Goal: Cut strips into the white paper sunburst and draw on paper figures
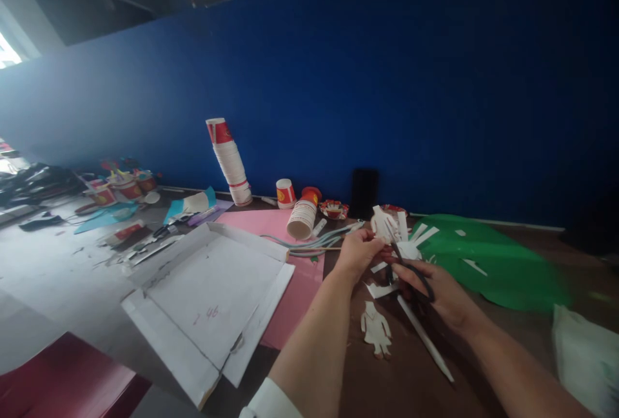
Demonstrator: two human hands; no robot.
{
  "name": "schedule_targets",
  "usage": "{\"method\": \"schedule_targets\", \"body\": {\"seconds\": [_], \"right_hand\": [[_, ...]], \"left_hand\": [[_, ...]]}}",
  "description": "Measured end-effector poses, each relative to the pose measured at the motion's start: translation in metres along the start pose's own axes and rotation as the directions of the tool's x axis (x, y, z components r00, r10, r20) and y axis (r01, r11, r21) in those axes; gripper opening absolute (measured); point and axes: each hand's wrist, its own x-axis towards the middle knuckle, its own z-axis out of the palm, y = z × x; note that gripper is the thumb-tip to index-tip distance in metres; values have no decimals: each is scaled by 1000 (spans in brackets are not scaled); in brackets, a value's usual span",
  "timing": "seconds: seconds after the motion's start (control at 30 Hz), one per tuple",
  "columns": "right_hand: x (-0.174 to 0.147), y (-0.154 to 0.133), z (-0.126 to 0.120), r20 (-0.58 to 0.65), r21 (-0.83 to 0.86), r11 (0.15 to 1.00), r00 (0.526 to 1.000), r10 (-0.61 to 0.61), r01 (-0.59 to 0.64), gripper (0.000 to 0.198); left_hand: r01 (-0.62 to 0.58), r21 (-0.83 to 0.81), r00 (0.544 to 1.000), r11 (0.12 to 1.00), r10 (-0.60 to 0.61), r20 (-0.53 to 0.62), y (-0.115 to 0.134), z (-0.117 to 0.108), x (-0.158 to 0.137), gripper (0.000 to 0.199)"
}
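My right hand (442, 292) grips a pair of scissors (420, 275) by the dark handles, with the blades pointing up and away from me. My left hand (358, 251) is closed in a pinch on a white paper piece (382, 224) beside the blades. How far the blades are open is hard to see. Below my hands a white paper doll cut-out (375, 331) lies flat on the dark table. A long, thin white stick-like piece (425, 340) rests under my right hand. White paper strips (424, 233) and scraps are strewn around both hands.
A white cardboard tray (203, 308) lies left of my left arm, over pink paper (302, 311). Behind stand a leaning stack of paper cups (229, 163) and a small cup (285, 193). Green paper (493, 263) spreads to the right. A blue partition (309, 89) closes off the back.
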Motion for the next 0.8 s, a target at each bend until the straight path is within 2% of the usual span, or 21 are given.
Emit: {"method": "schedule_targets", "body": {"seconds": [0.23, 0.53, 0.8], "right_hand": [[4, 5, -2, -6, -30, 999, 1000, -11, 11, 52], [7, 9, -2, -26, -117, 992, 999, -42, 39, 57], [10, 14, -3, -52, -151, 987, 997, -58, 50, 59]], "left_hand": [[-3, 73, 999, 997, 6, -42, 1, 0, -1, 22], [37, -17, 999, 999, -37, -12, 8, 4, -4, 12], [47, -22, 999, 999, -47, -12, 7, 3, -3, 12]]}}
